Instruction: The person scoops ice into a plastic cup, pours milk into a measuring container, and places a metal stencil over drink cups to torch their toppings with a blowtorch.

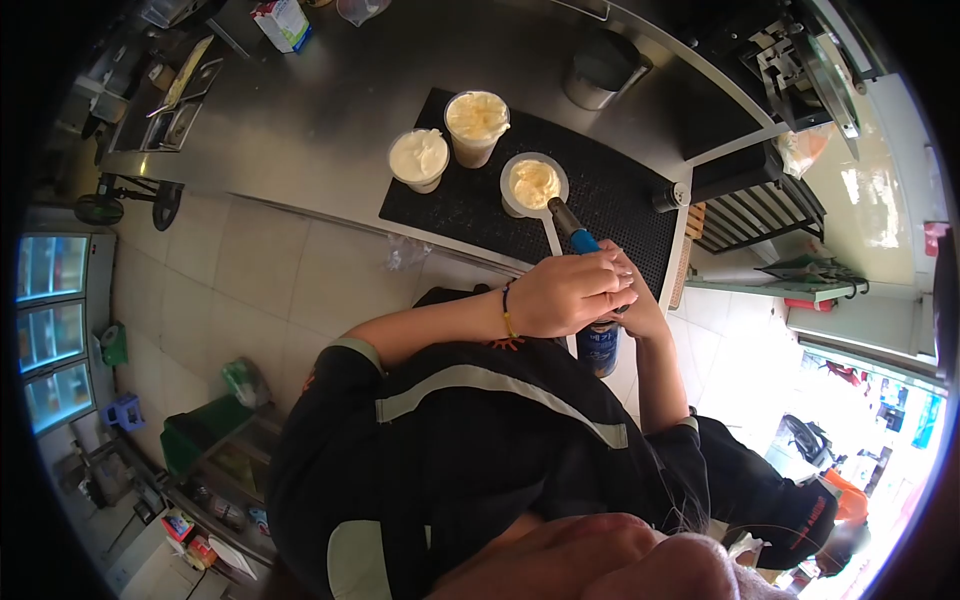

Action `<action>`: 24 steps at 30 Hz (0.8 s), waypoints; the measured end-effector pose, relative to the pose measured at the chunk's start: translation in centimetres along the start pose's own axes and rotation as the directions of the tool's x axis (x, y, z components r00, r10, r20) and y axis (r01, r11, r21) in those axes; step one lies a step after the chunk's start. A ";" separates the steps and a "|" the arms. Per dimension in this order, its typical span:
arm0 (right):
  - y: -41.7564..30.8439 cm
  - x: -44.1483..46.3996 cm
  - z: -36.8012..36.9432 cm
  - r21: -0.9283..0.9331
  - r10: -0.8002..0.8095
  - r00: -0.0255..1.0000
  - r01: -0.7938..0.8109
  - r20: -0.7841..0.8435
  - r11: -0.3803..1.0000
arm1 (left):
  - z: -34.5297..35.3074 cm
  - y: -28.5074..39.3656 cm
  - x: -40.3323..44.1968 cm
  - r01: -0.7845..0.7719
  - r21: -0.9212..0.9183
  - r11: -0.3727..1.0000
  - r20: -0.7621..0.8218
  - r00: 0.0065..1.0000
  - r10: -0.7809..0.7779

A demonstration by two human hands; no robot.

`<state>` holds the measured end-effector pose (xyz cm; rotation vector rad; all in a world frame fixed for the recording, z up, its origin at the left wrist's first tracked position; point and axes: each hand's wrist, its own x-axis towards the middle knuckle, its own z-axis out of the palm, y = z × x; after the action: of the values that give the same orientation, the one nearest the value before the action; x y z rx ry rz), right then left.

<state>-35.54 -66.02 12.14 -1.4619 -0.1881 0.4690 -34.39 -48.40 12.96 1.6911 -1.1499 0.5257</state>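
Observation:
Both my hands are on a blowtorch [579,238] with a blue and metal nozzle and a dark blue gas can [598,350] beneath. My left hand [572,295], a bracelet at its wrist, closes over the torch body. My right hand [642,300] wraps around it from the other side, partly hidden. The nozzle points at a cup [508,207] with a yellowish cream top, around which sits a pale ring [512,166] with a white handle. No flame is visible. Two more cream-topped cups stand to the left, one nearer [419,160] and one farther [477,130].
The cups stand on a black perforated mat [430,205] on a steel counter [300,130]. A metal pitcher [600,75] is behind, with a small metal container [671,197] at right. A carton [283,25] stands at far left. Another person [790,500] is at lower right.

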 end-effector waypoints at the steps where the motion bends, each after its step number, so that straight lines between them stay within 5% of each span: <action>1: 0.0 0.2 -0.3 -0.061 -0.001 0.999 0.003 0.034 0.998 | 0.1 0.0 -0.1 -0.005 0.009 1.000 -0.010 1.000 0.006; 6: 1.1 2.1 -2.6 -0.183 0.048 0.985 -0.018 0.163 0.983 | 0.7 -0.7 -0.4 -0.009 0.051 0.999 -0.056 0.998 0.012; 12: 2.4 3.2 -2.5 -0.075 0.002 0.978 0.014 0.207 0.997 | 0.7 -1.2 -0.4 0.027 0.052 0.998 -0.050 0.998 -0.025; 24: 0.6 3.5 -1.8 0.000 0.156 0.971 -0.159 0.182 0.987 | 0.5 -1.6 -0.4 0.042 0.072 0.997 -0.067 0.997 -0.037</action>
<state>-31.85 -66.19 10.78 -1.4253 -0.2136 0.7333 -33.24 -48.54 11.69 1.7431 -1.0589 0.6010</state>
